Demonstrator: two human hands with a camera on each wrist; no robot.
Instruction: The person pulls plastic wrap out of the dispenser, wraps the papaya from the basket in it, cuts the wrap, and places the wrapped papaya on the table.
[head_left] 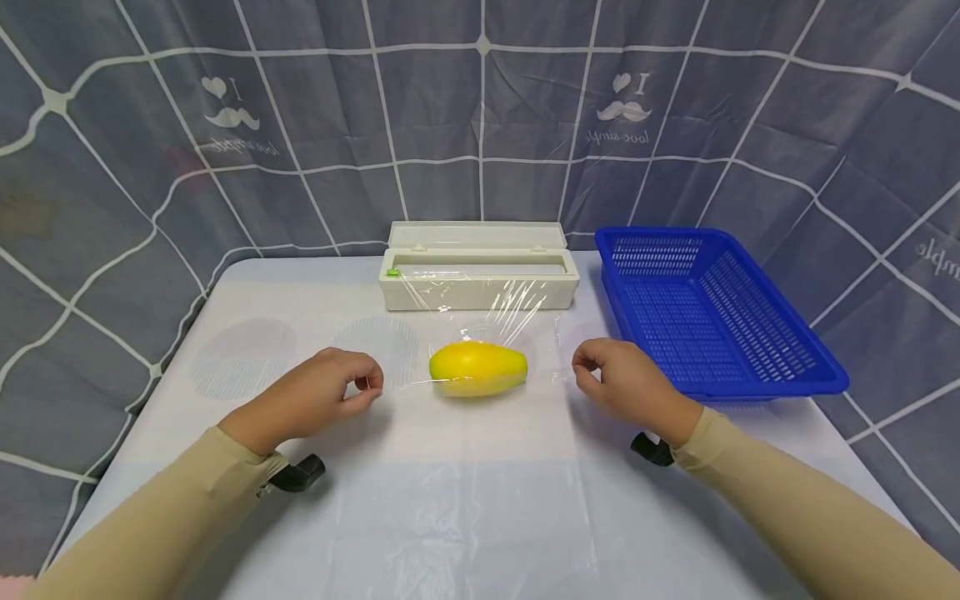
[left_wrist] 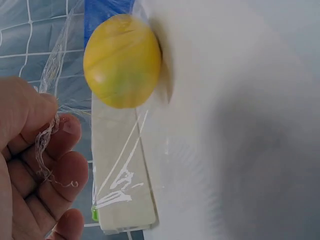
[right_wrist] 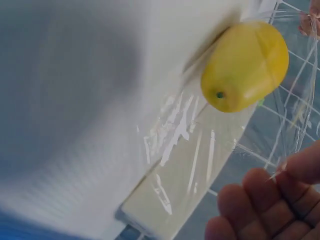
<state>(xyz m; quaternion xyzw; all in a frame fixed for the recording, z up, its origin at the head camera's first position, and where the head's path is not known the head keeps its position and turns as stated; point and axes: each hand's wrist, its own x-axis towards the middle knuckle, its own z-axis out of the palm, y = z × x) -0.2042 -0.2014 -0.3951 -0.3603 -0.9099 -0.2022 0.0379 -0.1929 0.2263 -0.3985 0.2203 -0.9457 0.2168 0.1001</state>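
A long yellow fruit, papaya-like (head_left: 478, 362), lies on the white table between my hands. Clear cling film (head_left: 513, 310) runs from the dispenser box (head_left: 480, 295) forward over the fruit, with shiny creases in it. At the fruit's left, my left hand (head_left: 318, 393) pinches one corner of the film between thumb and index finger; the bunched film (left_wrist: 48, 137) trails across its fingers in the left wrist view. My right hand (head_left: 630, 385) pinches the other corner, right of the fruit, its fingertips (right_wrist: 257, 180) curled in the right wrist view. Both hands are apart from the fruit.
The dispenser's lid (head_left: 476, 234) stands raised at the back, and a green slider (head_left: 393, 272) sits at its left end. A blue plastic basket (head_left: 765, 389) is at the right, close behind my right hand. A grey checked curtain (head_left: 442, 100) surrounds the table.
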